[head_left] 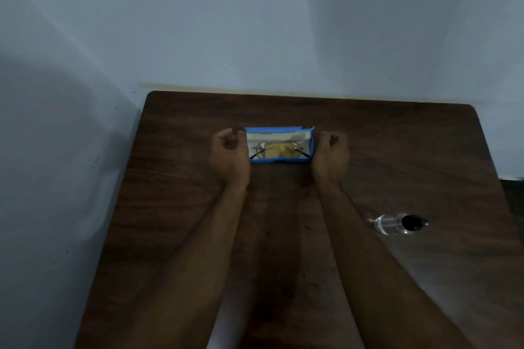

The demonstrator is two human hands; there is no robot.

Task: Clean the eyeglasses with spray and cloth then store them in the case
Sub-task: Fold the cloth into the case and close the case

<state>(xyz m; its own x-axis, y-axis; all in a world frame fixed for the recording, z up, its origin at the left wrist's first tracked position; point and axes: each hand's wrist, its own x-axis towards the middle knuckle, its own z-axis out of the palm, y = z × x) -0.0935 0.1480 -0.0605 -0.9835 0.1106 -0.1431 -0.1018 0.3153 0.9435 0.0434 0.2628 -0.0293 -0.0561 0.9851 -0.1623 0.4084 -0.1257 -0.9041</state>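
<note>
- The blue case (311, 147) sits open just above the centre of the frame, on a dark wood tabletop (175, 184). Its pale-lined lid is tipped toward the top of the picture.
- The eyeglasses (260, 150), with a thin dark round frame, lie inside the case. A yellow cloth (279, 150) is bunched in there with them, between and under the lenses.
- The left hand (229, 154) rests on the tabletop at the case's left end, right against it. Its grip is closed into a loose fist, fingers curled to the palm, with nothing in it.
- The right hand (331, 154) lies at the case's right end, just beside the blue wall. Its grip is curled in the same way and holds nothing.
- Both forearms run down to the bottom edge of the frame.
- A clear spray bottle (392, 224) with a black cap lies on its side at the right of the frame, well apart from the case.
- A pale wall (255, 22) fills the upper half.
</note>
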